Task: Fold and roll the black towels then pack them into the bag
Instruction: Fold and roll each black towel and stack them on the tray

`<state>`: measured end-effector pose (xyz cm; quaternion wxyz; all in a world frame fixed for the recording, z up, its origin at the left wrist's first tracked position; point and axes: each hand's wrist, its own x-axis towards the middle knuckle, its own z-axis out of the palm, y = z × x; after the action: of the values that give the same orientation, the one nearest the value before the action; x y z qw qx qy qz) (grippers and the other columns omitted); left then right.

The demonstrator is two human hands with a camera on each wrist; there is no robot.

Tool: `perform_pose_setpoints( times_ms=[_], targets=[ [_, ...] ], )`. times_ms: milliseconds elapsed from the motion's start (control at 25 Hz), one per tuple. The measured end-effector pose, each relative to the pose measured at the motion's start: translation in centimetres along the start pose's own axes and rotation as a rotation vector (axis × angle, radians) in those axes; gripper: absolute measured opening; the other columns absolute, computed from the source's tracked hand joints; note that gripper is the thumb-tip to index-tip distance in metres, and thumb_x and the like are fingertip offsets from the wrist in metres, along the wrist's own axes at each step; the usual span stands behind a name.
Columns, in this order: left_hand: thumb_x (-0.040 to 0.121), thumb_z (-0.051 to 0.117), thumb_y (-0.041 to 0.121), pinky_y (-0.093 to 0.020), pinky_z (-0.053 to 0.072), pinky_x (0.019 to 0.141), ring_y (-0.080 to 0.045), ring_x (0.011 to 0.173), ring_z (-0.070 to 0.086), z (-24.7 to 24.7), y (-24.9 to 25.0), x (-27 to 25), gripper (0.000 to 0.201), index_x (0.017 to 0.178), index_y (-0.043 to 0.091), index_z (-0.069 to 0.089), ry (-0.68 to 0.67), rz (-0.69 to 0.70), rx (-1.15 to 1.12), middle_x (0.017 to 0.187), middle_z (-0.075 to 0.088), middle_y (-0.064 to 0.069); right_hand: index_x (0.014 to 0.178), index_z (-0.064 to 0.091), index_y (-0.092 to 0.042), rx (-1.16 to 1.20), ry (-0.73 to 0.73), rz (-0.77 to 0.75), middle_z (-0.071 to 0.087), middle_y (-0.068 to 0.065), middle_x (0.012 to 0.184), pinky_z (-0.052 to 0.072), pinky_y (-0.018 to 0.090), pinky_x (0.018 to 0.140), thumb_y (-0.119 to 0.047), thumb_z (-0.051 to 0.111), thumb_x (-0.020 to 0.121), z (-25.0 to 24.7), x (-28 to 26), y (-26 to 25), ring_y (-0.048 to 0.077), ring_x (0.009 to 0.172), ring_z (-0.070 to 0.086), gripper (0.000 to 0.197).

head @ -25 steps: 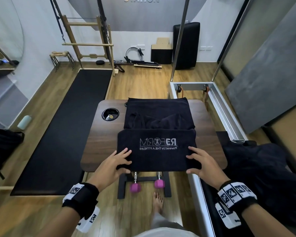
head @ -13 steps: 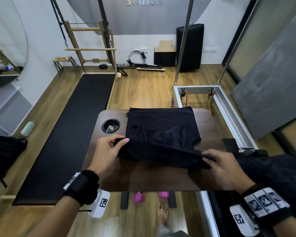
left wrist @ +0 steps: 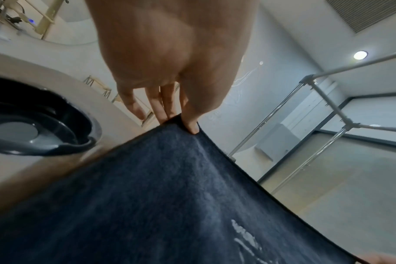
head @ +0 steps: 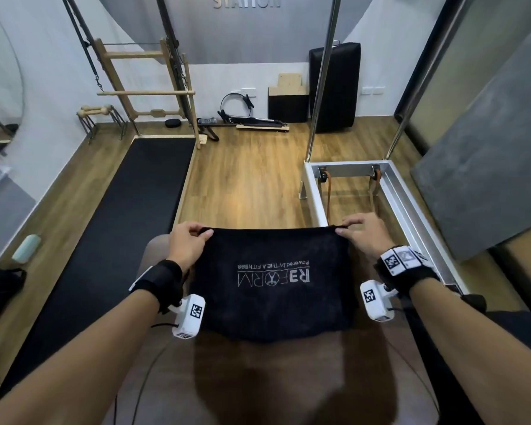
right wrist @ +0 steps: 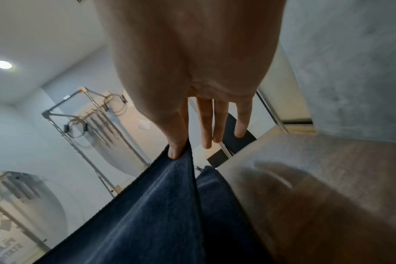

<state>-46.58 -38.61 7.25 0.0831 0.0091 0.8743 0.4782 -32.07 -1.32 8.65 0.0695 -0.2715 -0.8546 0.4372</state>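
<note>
My left hand (head: 187, 244) pinches the left corner of the black towel (head: 273, 283) between thumb and fingertips, the remaining fingers loosely extended, forearm reaching forward over the table (head: 288, 378). The towel hangs stretched between both hands, lifted above the far half of the table, with its printed logo (head: 273, 276) facing me upside down and its lower edge draping toward the tabletop. My right hand (head: 364, 237) holds the right corner in the same pinch, thumb against index finger, the other fingers straight and clear of the cloth.

Risk, as I judge it: each grip covers only a small area of cloth at a corner, so a slip on either side would drop that corner and collapse the fold line. Uneven height between my hands would lay the towel down skewed, producing a crooked roll. The cup holder (left wrist: 34, 125) near the table's left edge sits close to my left hand; a loose corner could catch there. A second layer of dark cloth hangs behind the right corner; I cannot tell what it belongs to.
</note>
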Motion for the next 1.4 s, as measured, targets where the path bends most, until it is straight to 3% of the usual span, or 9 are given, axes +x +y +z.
perform_pose_setpoints(
  times_ms=[120, 280, 440, 640, 800, 960, 1080, 1200, 1400],
  targets=[
    [0.095, 0.079, 0.025, -0.037, 0.037, 0.111, -0.024, 0.128, 0.063, 0.9, -1.4, 1.9, 0.019, 0.108, 0.011, 0.076, -0.033, -0.032, 0.154, 0.136, 0.069, 0.001, 0.098, 0.079, -0.002, -0.05, -0.098, 0.078, 0.073, 0.014, 0.119, 0.044, 0.025, 0.092, -0.01, 0.084, 0.087, 1.7, 2.2, 1.3, 0.024, 0.113, 0.065, 0.015],
    [0.095, 0.079, 0.035, -0.047, 0.024, 0.12, -0.022, 0.127, 0.061, 1.1, -2.9, 2.3, 0.01, 0.103, 0.029, 0.077, -0.071, -0.048, 0.27, 0.125, 0.075, 0.005, 0.084, 0.08, -0.015, -0.031, -0.106, 0.13, 0.076, 0.004, 0.096, 0.051, 0.032, 0.088, -0.016, 0.087, 0.084, 2.7, 3.8, 2.6, 0.023, 0.105, 0.07, 0.007],
    [0.092, 0.082, 0.029, -0.042, 0.029, 0.109, -0.017, 0.114, 0.067, 1.2, -3.6, 1.1, 0.007, 0.097, 0.025, 0.083, 0.028, 0.123, 0.218, 0.105, 0.079, 0.009, 0.082, 0.083, -0.014, 0.092, -0.009, 0.129, 0.079, 0.007, 0.087, 0.06, 0.045, 0.093, -0.011, 0.09, 0.078, 3.0, 3.8, 2.6, 0.027, 0.092, 0.075, 0.008],
    [0.089, 0.084, 0.013, -0.042, 0.052, 0.104, -0.017, 0.099, 0.067, 1.3, -2.7, 0.2, 0.01, 0.096, 0.007, 0.081, 0.035, 0.139, 0.031, 0.097, 0.075, -0.001, 0.095, 0.081, -0.011, 0.148, 0.044, -0.005, 0.075, 0.011, 0.083, 0.061, 0.034, 0.076, 0.001, 0.087, 0.078, 2.1, 2.1, 1.5, 0.019, 0.08, 0.071, 0.021],
    [0.086, 0.086, 0.008, -0.015, 0.054, 0.087, -0.012, 0.096, 0.068, -1.1, -1.0, -0.8, 0.033, 0.115, 0.019, 0.076, 0.026, 0.184, -0.134, 0.096, 0.07, 0.0, 0.106, 0.08, -0.013, 0.104, 0.058, -0.093, 0.073, 0.002, 0.08, 0.053, 0.016, 0.076, 0.0, 0.088, 0.078, -0.8, -0.1, 0.6, 0.004, 0.076, 0.068, 0.032],
    [0.086, 0.087, 0.017, -0.03, 0.056, 0.09, -0.014, 0.092, 0.07, -5.1, 0.5, -3.7, 0.017, 0.092, 0.032, 0.082, 0.055, 0.312, -0.084, 0.092, 0.076, 0.001, 0.073, 0.08, -0.022, 0.015, 0.049, -0.13, 0.073, -0.003, 0.065, 0.053, 0.031, 0.07, -0.016, 0.092, 0.077, -4.6, -3.9, -0.9, 0.017, 0.067, 0.067, 0.014],
    [0.085, 0.088, 0.018, -0.022, 0.05, 0.077, -0.01, 0.077, 0.06, -7.8, 2.2, -6.8, 0.018, 0.085, 0.034, 0.081, 0.092, 0.409, -0.138, 0.09, 0.072, -0.008, 0.075, 0.077, -0.016, 0.201, 0.053, -0.184, 0.062, 0.006, 0.052, 0.043, 0.021, 0.051, -0.018, 0.09, 0.079, -7.2, -8.1, -2.7, 0.017, 0.044, 0.054, 0.014],
    [0.088, 0.086, 0.021, -0.033, 0.054, 0.064, -0.027, 0.066, 0.06, -10.8, 4.4, -10.4, 0.005, 0.09, 0.024, 0.082, 0.077, 0.429, -0.256, 0.091, 0.072, -0.01, 0.08, 0.073, -0.008, 0.37, 0.08, -0.238, 0.06, 0.008, 0.052, 0.034, 0.019, 0.037, -0.011, 0.085, 0.083, -9.2, -13.1, -5.4, 0.019, 0.035, 0.052, 0.014],
    [0.097, 0.077, 0.021, -0.025, 0.046, 0.036, -0.035, 0.057, 0.075, -14.4, 9.3, -16.1, 0.013, 0.101, 0.011, 0.07, -0.02, 0.43, -0.525, 0.079, 0.076, -0.013, 0.093, 0.059, 0.008, 0.498, 0.314, -0.387, 0.06, 0.019, 0.062, 0.04, 0.025, 0.032, 0.001, 0.071, 0.094, -11.3, -19.0, -10.7, 0.024, 0.033, 0.057, 0.014]
  ],
)
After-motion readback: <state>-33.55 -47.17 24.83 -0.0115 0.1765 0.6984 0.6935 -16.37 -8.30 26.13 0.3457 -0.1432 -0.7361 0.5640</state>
